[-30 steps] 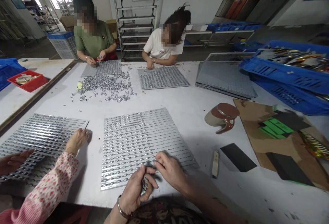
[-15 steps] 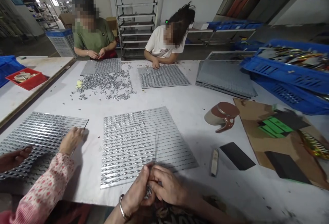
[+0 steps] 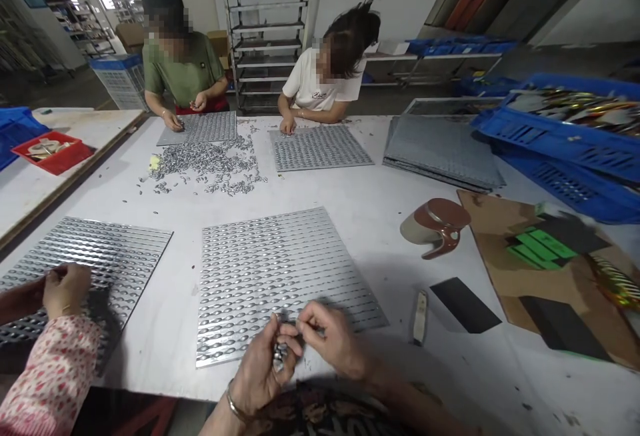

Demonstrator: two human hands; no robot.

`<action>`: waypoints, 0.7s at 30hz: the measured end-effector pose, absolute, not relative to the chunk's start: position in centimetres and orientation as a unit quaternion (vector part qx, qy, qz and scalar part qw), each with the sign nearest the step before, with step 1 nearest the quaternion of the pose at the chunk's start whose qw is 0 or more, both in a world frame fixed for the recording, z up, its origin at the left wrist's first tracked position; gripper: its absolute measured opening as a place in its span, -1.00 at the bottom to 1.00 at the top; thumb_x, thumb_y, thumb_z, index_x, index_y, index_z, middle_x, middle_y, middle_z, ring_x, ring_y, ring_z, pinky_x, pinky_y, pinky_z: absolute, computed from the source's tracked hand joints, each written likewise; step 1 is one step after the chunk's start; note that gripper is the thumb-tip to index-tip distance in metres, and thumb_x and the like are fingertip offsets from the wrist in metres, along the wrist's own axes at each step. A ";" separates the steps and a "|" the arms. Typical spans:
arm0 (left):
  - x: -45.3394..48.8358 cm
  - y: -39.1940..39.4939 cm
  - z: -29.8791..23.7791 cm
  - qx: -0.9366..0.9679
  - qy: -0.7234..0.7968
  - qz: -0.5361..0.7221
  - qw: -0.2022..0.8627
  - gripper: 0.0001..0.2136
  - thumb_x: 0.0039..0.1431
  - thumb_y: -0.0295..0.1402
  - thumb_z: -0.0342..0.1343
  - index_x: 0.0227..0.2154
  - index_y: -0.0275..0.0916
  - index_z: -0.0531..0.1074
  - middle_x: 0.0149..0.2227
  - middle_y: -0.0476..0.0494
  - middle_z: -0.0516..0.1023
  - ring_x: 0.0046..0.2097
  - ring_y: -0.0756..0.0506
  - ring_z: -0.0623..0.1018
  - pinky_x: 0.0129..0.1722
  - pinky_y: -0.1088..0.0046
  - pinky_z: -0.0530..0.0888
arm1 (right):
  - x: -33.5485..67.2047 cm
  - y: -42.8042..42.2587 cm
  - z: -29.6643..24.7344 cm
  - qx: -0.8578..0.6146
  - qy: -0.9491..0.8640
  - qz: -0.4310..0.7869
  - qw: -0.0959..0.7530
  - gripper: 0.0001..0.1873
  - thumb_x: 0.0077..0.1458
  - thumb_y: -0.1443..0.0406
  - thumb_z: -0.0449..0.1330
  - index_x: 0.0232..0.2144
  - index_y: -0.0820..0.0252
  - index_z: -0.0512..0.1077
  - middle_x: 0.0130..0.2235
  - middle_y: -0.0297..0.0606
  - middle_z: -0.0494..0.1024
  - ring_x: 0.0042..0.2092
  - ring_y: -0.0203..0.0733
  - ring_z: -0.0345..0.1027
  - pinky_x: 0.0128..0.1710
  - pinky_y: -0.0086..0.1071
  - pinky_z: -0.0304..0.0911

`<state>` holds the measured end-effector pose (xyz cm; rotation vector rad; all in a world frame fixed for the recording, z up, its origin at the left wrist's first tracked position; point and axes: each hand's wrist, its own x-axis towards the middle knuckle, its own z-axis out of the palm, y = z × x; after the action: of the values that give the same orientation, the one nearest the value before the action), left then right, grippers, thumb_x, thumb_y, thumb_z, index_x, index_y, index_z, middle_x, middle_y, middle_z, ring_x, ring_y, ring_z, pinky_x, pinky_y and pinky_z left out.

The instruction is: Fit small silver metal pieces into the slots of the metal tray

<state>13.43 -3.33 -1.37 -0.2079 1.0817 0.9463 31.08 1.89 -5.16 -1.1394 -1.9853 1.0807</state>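
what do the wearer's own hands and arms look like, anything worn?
Both hands are bare, no gloves. The left hand has a thin silver metal bangle at the wrist. The right hand shows no ring, watch or band, and its forearm is bare with no sleeve in view. No tags or markings.

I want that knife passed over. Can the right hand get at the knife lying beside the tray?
Probably yes. The knife lies on bare table just right of the right hand, nothing between them, though its fingers now pinch a small metal piece.
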 end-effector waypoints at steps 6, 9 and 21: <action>12.1 -3.0 -0.9 -0.075 0.486 0.502 0.712 -0.92 0.25 -0.60 0.22 -0.31 -0.39 0.60 -0.33 -0.28 0.68 -0.42 0.05 0.56 -0.41 0.65 0.55 | 34.6 3.4 -6.0 -0.425 -0.809 0.327 0.241 -0.81 0.31 0.37 0.08 -0.32 0.08 0.47 -0.34 -0.30 0.58 -0.30 -0.16 0.47 -0.25 -0.36 0.34; 12.1 -3.7 -1.8 -0.018 0.490 0.473 0.732 -0.87 0.11 -0.53 0.40 -0.27 -0.37 0.61 -0.41 -0.20 0.65 -0.50 0.11 0.46 -0.49 0.70 0.45 | 34.7 2.7 -7.2 -0.397 -0.845 0.310 0.182 -0.78 0.37 0.37 0.09 -0.27 0.08 0.52 -0.27 -0.25 0.60 -0.21 -0.13 0.49 -0.19 -0.33 0.34; 12.1 -4.4 -2.3 0.117 0.503 0.445 0.732 -0.70 0.36 -0.29 0.24 -0.52 -0.24 0.51 -0.61 -0.02 0.52 -0.71 0.18 0.09 -0.64 0.53 -0.14 | 33.6 3.2 -8.8 -0.339 -0.878 0.268 0.206 -0.63 0.50 0.34 0.01 -0.30 0.12 0.56 -0.23 -0.23 0.54 -0.16 -0.15 0.41 -0.14 -0.34 0.35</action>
<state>12.06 -4.41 -2.25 0.2565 1.1079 0.9789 33.61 3.17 -8.83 -0.9452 -2.4458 0.7462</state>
